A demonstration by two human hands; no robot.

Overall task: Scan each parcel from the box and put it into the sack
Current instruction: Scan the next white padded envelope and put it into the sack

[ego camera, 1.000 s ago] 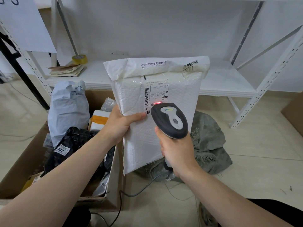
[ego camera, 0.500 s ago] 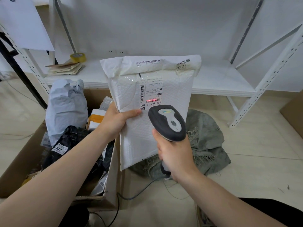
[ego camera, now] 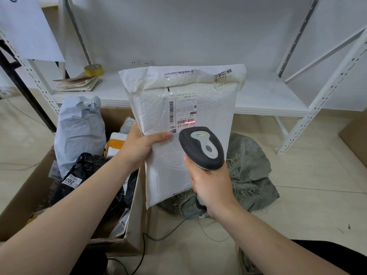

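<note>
Head view: white padded parcel (ego camera: 184, 139) upright above box edge, left hand (ego camera: 139, 147) pinching its left edge, thumb across front, right hand (ego camera: 210, 181) curled round scanner (ego camera: 201, 147), red line on barcode label (ego camera: 183, 114), cardboard box (ego camera: 137, 221) of parcels at left, grey-green sack (ego camera: 250, 171) behind on floor.

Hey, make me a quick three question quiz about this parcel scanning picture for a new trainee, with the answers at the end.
1. True or false: the scanner throws its red line on a barcode of the mailer held in the left hand.
2. Which hand grips the scanner? A) left B) right C) both
3. What colour is the parcel labelled "200" in the box?
Key: 1 true. 2 B, the right hand. 3 black.
</note>
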